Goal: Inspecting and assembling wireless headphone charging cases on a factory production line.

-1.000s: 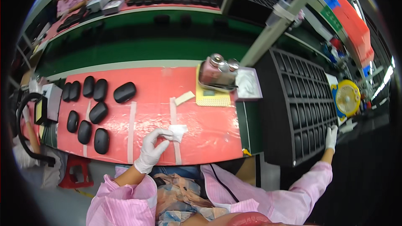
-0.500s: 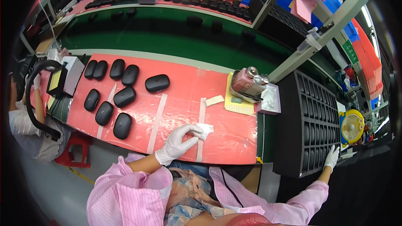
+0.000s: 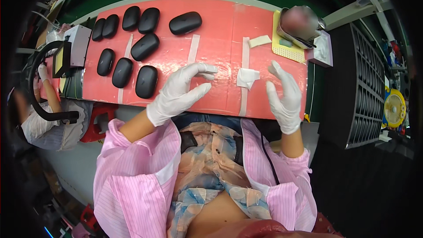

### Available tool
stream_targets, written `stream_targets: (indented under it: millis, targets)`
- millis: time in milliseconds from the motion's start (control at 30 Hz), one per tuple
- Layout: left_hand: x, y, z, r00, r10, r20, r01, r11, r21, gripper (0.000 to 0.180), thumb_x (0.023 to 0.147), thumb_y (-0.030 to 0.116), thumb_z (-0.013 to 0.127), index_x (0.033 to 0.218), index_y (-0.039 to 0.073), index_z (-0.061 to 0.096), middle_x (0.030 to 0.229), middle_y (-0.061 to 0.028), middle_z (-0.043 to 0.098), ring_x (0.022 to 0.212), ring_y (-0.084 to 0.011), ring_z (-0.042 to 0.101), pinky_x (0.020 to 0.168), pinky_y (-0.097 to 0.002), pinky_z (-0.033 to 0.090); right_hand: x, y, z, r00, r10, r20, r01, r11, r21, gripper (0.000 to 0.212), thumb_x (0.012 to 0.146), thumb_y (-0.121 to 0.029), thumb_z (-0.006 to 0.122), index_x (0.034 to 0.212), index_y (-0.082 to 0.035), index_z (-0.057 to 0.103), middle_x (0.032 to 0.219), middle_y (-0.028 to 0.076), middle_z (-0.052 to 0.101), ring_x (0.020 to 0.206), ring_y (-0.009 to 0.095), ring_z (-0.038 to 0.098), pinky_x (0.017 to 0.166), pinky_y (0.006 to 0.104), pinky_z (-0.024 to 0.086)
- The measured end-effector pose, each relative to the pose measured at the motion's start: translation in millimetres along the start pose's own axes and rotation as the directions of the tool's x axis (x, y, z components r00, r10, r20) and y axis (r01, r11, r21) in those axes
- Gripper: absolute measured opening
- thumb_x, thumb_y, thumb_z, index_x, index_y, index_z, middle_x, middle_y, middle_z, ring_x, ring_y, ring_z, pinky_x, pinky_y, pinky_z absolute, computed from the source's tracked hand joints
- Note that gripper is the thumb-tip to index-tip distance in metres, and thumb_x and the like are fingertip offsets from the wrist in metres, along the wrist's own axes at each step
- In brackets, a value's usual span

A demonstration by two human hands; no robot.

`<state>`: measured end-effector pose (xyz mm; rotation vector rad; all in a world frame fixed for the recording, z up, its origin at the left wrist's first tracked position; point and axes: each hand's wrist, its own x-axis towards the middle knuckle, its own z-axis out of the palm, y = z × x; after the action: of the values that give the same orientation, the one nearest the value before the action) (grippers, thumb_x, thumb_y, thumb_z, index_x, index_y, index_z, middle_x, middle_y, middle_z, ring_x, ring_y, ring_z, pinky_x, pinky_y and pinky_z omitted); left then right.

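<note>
Both hands wear white gloves and hover over the near part of the red mat (image 3: 220,31). My left hand (image 3: 183,90) has its thumb apart from its fingers, with nothing visible between them. To its left lies a black rounded case (image 3: 146,82), one of several loosely grouped on the mat; another black case (image 3: 185,23) lies farther back, alone. My right hand (image 3: 286,99) is also open, fingers and thumb spread, near the right edge of the mat. Between the hands a small folded white cloth (image 3: 248,78) rests on a pale tape strip.
At the back right stand a blurred bottle (image 3: 299,22) in a metal holder, a yellow pad (image 3: 286,53) and a tissue box (image 3: 323,50). A black compartment rack (image 3: 368,86) and a yellow fan (image 3: 393,108) are farther right. At left are a grey box (image 3: 80,44) and a co-worker's arm (image 3: 52,92).
My right hand has come from the black rack to above the mat. My left hand has moved away from the white cloth, and the view has tilted down.
</note>
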<state>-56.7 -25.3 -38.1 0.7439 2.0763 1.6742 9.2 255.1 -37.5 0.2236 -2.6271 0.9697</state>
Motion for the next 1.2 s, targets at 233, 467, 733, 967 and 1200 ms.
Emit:
stream_targets:
  millis: [233,467,733,967,1200]
  targets:
    - [70,25,-95,0.943,0.203,0.264,-0.334,0.563,0.756,0.053,0.083,0.025,0.067,0.129,0.005,0.049,0.120,-0.0189,0.057,0.112,-0.0354,0.055,0.095,-0.0421,0.046,65,-48,77,0.996,-0.089,0.004,0.081,0.924,0.373,0.043,0.088,-0.004,0.058,0.130,-0.003,0.054,0.107,0.017,0.067,0.101,0.024,0.064,0.092,0.0340,0.047]
    - [274,-28,-183,0.984,0.001,0.179,-0.179,0.008,0.984,0.078,0.078,0.021,0.069,0.143,0.000,0.031,0.142,-0.0236,0.040,0.131,-0.0357,0.041,0.110,-0.0395,0.036,75,-33,120,0.992,0.092,-0.089,-0.021,0.804,0.595,0.034,0.089,-0.006,0.055,0.123,-0.005,0.059,0.098,0.008,0.069,0.095,0.021,0.066,0.104,0.0438,0.035]
    - [449,-96,-201,0.978,0.190,-0.089,0.109,-0.095,0.989,0.077,0.076,0.013,0.060,0.146,0.008,0.029,0.148,-0.0167,0.035,0.137,-0.0346,0.034,0.110,-0.0434,0.031,75,-23,124,0.940,0.335,-0.067,-0.158,0.602,0.783,0.029,0.090,-0.006,0.052,0.116,-0.011,0.063,0.087,-0.001,0.069,0.085,0.016,0.064,0.113,0.0540,0.006]
    - [474,-133,-239,0.968,0.000,-0.252,0.239,0.314,0.919,0.081,0.072,0.032,0.067,0.143,0.009,0.036,0.147,-0.0187,0.037,0.129,-0.0364,0.045,0.104,-0.0422,0.041,82,-26,106,0.956,0.286,-0.068,-0.162,0.704,0.691,0.028,0.089,-0.001,0.052,0.112,-0.012,0.065,0.082,-0.002,0.066,0.083,0.013,0.063,0.114,0.0518,0.007]
    - [460,-111,-224,0.936,-0.130,-0.328,0.353,0.358,0.864,0.070,0.064,0.045,0.074,0.115,-0.001,0.061,0.116,-0.0248,0.061,0.108,-0.0360,0.061,0.092,-0.0425,0.050,81,-19,100,0.972,0.206,-0.109,-0.081,0.738,0.670,0.029,0.088,0.006,0.052,0.115,-0.002,0.061,0.088,0.009,0.066,0.079,0.019,0.064,0.074,0.0300,0.051]
